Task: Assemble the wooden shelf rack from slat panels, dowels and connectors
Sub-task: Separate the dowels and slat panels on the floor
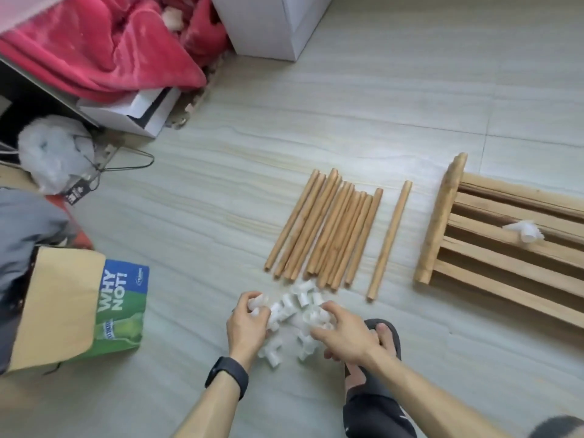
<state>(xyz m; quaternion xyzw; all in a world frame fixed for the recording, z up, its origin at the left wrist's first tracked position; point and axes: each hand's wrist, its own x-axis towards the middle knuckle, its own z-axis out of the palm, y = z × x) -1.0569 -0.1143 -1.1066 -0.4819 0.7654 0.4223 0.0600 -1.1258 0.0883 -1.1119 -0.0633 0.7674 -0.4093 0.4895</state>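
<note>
A heap of white plastic connectors [295, 314] lies on the floor just in front of me. My left hand [248, 324] curls its fingers round a connector at the heap's left edge. My right hand [343, 335] rests on the right side of the heap with bent fingers among the pieces; whether it holds one is hidden. Beyond the heap lies a bundle of several wooden dowels [325, 232], with one single dowel [390, 240] apart on its right. Stacked slat panels [493, 245] lie flat at the right, a loose white connector [526, 232] on top.
My foot in a dark sandal [384, 346] sits right behind my right hand. A yellow and green bag [94, 308] lies at the left. A red blanket [104, 49], white boxes [271, 23], a plastic bag and a wire hanger [126, 162] crowd the far left.
</note>
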